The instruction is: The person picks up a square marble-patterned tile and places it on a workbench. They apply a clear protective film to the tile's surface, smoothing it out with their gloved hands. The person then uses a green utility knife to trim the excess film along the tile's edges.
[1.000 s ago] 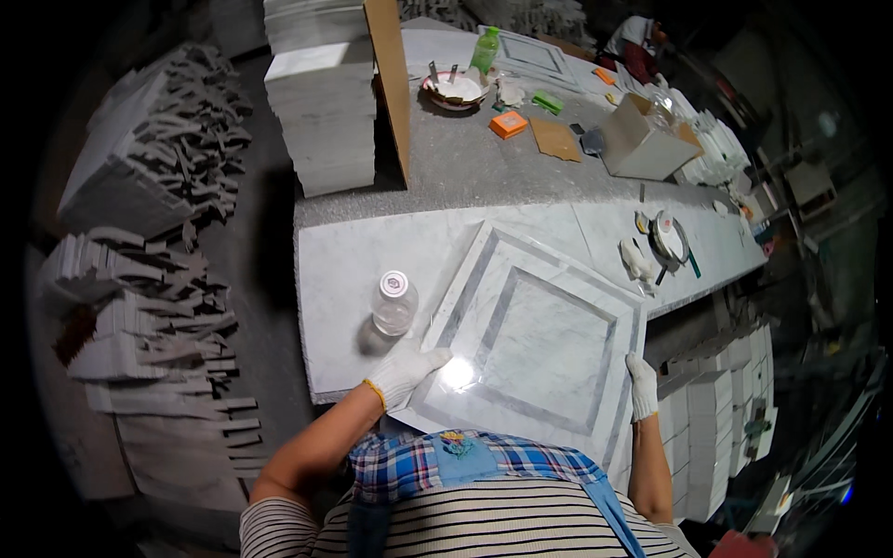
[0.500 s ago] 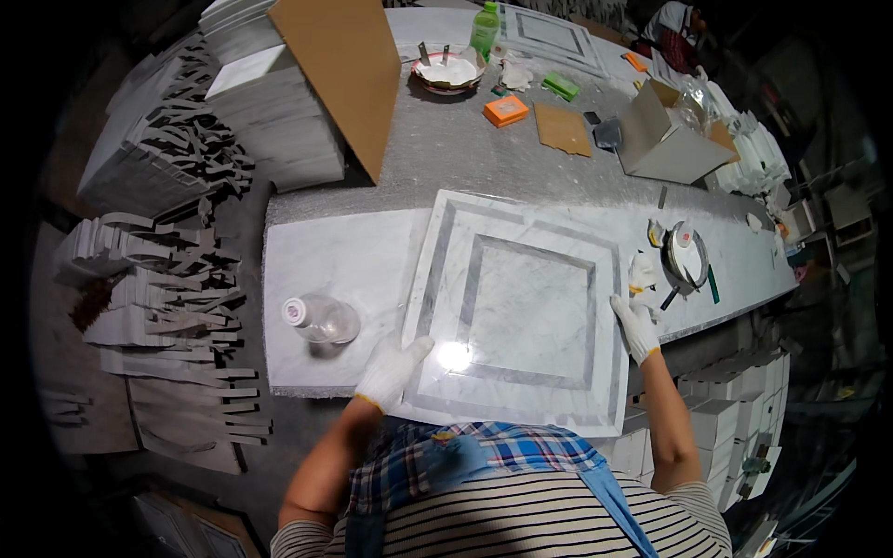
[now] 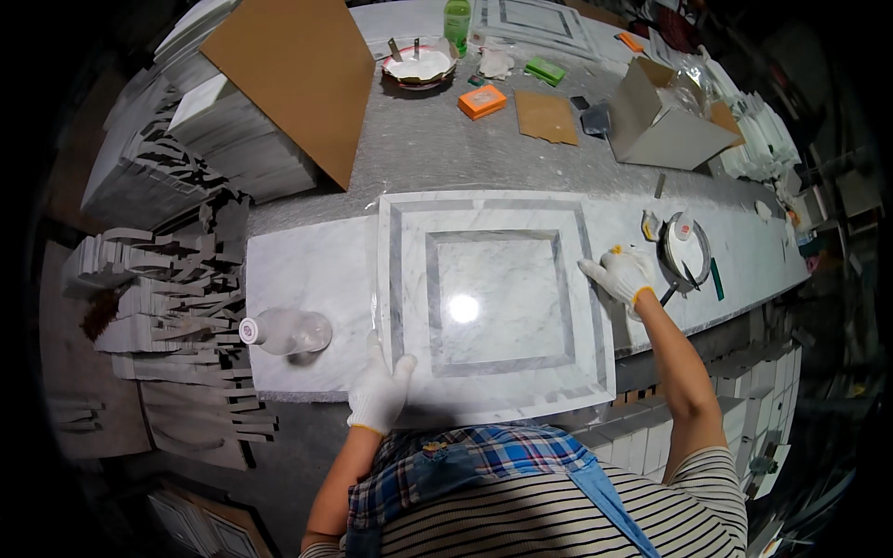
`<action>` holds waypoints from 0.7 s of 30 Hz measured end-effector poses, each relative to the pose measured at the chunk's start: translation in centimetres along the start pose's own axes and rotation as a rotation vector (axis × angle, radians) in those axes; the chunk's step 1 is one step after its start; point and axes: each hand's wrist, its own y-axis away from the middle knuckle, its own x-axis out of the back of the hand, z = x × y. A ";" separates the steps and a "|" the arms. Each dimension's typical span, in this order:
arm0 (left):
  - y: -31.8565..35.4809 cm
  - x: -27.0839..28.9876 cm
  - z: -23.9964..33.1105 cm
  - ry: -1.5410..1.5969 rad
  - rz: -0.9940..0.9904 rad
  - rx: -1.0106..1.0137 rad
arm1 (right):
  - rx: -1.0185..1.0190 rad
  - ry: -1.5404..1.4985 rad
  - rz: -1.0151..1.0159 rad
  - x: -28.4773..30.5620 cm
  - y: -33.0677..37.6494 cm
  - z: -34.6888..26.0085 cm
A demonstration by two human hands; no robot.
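Change: the marble panel [image 3: 493, 302] now sits squarer on the bench than 0.5 s ago.
Left hand [image 3: 379, 395]: gloved, flat on its near-left corner.
Right hand [image 3: 619, 274]: fingers spread on its right edge.
Hidden: the panel's near edge, probably behind the person's chest.
Nearby: 1 bottle [image 3: 284, 332] lying left.

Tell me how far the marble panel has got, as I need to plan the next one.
The square marble panel looks assembled, grey bands framing its white centre. In hand: the gloved left hand is at its near-left corner and the right hand at its right edge. What remains cannot be judged here; mixing dishes sit alongside.
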 end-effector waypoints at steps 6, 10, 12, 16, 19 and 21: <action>0.4 0.3 1.8 -0.164 -0.002 0.052 | -0.061 0.111 -0.108 1.1 -0.9 -0.2; 0.3 -0.1 2.2 -0.225 0.014 0.055 | -0.177 -0.042 -0.344 2.7 -1.7 -0.8; 0.4 -0.5 2.5 -0.241 0.023 0.054 | -0.216 -0.084 -0.373 3.0 -1.9 -0.9; 0.3 -1.0 2.8 -0.313 0.031 0.041 | -0.128 0.021 -0.234 1.6 -3.1 -0.1; 0.0 -1.3 2.6 -0.355 0.029 0.026 | -0.070 0.105 -0.234 1.8 -4.1 0.0; -0.2 -1.0 2.6 -0.362 0.018 0.031 | -0.078 0.216 -0.241 2.2 -4.1 -0.8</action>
